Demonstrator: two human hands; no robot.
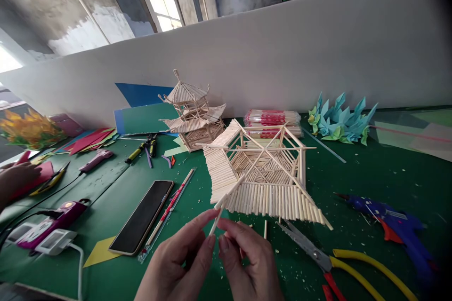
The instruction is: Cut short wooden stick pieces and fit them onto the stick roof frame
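My left hand (183, 258) pinches a short wooden stick (216, 222) between thumb and forefinger. My right hand (247, 258) is closed close beside it, its curled fingertips against the same stick. Just beyond the fingertips stands a pavilion model (268, 197) built of wooden sticks. Rows of sticks cover its left and front roof slopes, while bare frame bars cross the rest. The held stick is by its front left corner, where it overlaps the roof edge in view; I cannot tell whether they touch. Scissors (319, 256) with yellow and red handles lie to the right of my right hand.
A blue glue gun (391, 221) lies at right. Behind stand a tiered stick pagoda (190, 113), bundled sticks (271, 117) and blue paper flowers (342, 120). A phone (143, 216), a power strip (52, 225) and another person's hand (21, 178) are at left.
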